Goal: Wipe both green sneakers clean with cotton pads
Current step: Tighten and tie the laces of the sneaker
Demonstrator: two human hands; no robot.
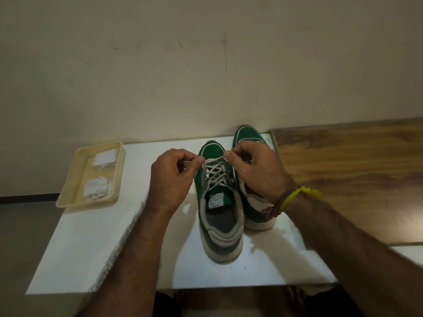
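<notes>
Two green sneakers with white soles stand side by side on a white table (pixel 91 248), toes toward the wall. The nearer left sneaker (pixel 218 216) has white laces (pixel 215 172) over its tongue. My left hand (pixel 170 179) pinches one lace end at the shoe's left. My right hand (pixel 254 170) pinches the other lace end above the toe. That hand and wrist cover much of the right sneaker (pixel 248 136). White cotton pads (pixel 97 187) lie in a cream tray (pixel 68 193) at the table's left.
A wooden surface (pixel 348 175) adjoins the white table on the right. A plain wall rises right behind the shoes. The tray overhangs the table's left edge slightly. Another stack of pads (pixel 105 157) sits at the tray's far end.
</notes>
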